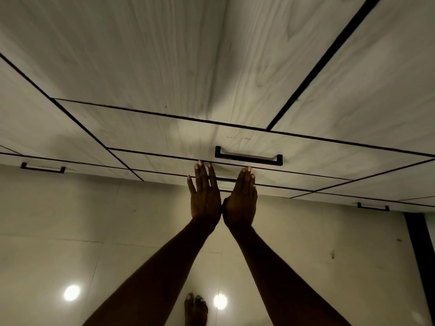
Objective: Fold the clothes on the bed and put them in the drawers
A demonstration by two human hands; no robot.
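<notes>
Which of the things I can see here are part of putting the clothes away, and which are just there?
Part of the job:
- left hand, fingers straight, pressing a drawer front
- right hand, likewise
- lower drawer front they press
- drawer above with black handle

Just there:
- side drawer handles
- glossy floor tiles
- bare foot

No clothes show.

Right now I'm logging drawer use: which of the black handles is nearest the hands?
The middle black handle, just above the right hand fingertips; the left handle and right handle sit far off to the sides.
</notes>
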